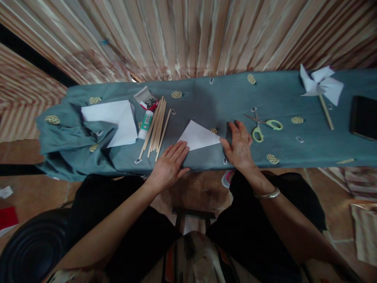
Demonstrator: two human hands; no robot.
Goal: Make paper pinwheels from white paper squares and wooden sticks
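A white sheet of paper [198, 135], folded into a triangle, lies flat on the cloth between my hands. My left hand [169, 163] rests with outstretched fingers on its left lower corner. At the right corner, the thumb of my right hand [238, 146] touches the paper's tip while the other fingers stretch away over the cloth. Just right of that hand lie scissors [259, 125] with light green handles, blades apart. Several thin wooden sticks [157, 127] lie left of the paper, beside a glue stick [145, 125] with a white and green body.
A blue-green cloth [224, 94] with pineapple prints covers the narrow table. Left are stacked white papers [125, 122] and a small open box [149, 101] of metal bits. A paper pinwheel [321, 82] on a stick and a dark flat object [363, 118] lie right. A pleated curtain [188, 39] hangs behind.
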